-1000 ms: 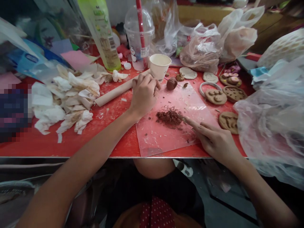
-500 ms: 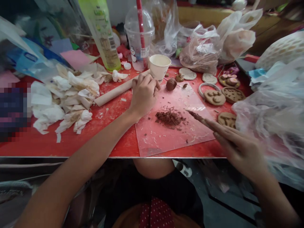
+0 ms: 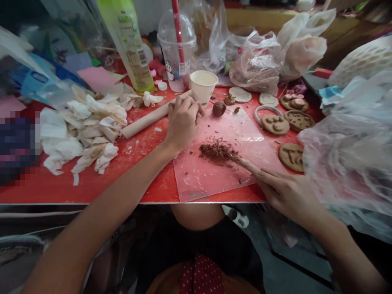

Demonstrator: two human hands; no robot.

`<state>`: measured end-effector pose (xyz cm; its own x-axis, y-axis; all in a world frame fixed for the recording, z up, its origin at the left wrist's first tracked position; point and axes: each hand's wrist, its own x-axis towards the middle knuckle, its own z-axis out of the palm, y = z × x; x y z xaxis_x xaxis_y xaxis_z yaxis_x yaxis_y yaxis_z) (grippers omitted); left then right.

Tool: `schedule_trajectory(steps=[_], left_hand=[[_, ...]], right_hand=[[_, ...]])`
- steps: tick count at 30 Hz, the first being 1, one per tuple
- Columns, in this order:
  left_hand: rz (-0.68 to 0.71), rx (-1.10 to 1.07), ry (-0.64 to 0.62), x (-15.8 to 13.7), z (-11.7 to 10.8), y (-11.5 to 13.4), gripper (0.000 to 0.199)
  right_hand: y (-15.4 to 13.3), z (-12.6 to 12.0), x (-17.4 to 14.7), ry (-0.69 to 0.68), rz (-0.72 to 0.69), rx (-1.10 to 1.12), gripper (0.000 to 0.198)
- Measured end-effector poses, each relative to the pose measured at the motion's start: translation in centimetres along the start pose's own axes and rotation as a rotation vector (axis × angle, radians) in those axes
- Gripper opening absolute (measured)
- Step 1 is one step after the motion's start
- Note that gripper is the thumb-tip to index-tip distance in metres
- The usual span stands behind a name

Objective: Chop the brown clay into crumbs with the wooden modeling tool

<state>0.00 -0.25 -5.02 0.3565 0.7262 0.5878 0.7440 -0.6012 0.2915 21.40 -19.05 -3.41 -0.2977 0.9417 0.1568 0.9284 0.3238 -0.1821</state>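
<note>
My right hand (image 3: 284,192) grips a thin stick-like tool (image 3: 245,164), its tip smeared brown. That tip touches the right edge of a pile of crumbly brown clay (image 3: 214,151). The pile lies on a clear plastic sheet (image 3: 205,183). My left hand (image 3: 185,118) is closed, fingers curled, at the sheet's upper left, between a pale rolling tube (image 3: 147,118) and a paper cup (image 3: 203,85). Whatever its fingers hold, if anything, is hidden. Behind the pile sits a round brown clay ball (image 3: 219,108).
Crumpled tissues (image 3: 92,118) are heaped on the left. Round decorated clay discs (image 3: 275,124) and a white ring (image 3: 257,116) lie to the right, beside plastic bags (image 3: 352,143). At the back stand a green bottle (image 3: 128,53) and a lidded plastic cup (image 3: 176,61).
My right hand has moved left, bringing the tool's tip from beside the crumbly clay onto its right edge. My left hand stays nearly where it was.
</note>
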Motion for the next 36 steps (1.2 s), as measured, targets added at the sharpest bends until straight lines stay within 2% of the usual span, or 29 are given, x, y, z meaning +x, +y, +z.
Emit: schedule_trajectory(steps=[3,6,10,13,16,20,24,27,31,33,36], left_hand=[[-0.001,0.003,-0.004,0.0,-0.1,0.0,0.021],[-0.002,0.004,-0.006,0.0,-0.1,0.0,0.021],[0.001,-0.008,0.005,0.0,0.1,-0.1,0.020],[0.006,-0.017,0.017,0.0,0.2,-0.1,0.020],[0.001,-0.022,0.007,0.0,0.2,-0.1,0.020],[0.005,-0.031,0.003,0.1,0.2,-0.1,0.020],[0.006,-0.031,0.011,0.1,0.2,-0.1,0.020],[0.004,-0.011,0.003,0.1,0.1,0.0,0.020],[0.016,0.014,0.005,0.1,0.1,0.0,0.020],[0.011,0.010,0.002,0.1,0.0,0.0,0.020],[-0.001,0.003,-0.017,0.1,0.0,0.0,0.021]], right_hand=[[0.7,0.1,-1.0,-0.030,0.008,0.033,0.055],[1.3,-0.3,-1.9,-0.031,0.047,0.186,0.049],[0.9,-0.7,-1.2,0.157,0.077,0.357,0.051],[-0.2,-0.3,0.7,0.141,0.003,0.289,0.048],[-1.1,0.3,2.2,0.092,-0.045,0.086,0.047],[-0.6,-0.2,1.7,0.057,-0.066,-0.133,0.053],[1.0,-1.8,-0.4,0.024,-0.029,-0.055,0.048],[1.5,-2.6,-1.5,0.107,0.000,0.111,0.050],[-0.4,-2.1,-1.3,0.151,-0.084,0.068,0.057],[-2.2,-1.4,-0.6,0.147,-0.140,0.025,0.049],[-5.0,-0.7,0.7,0.146,-0.153,-0.106,0.041]])
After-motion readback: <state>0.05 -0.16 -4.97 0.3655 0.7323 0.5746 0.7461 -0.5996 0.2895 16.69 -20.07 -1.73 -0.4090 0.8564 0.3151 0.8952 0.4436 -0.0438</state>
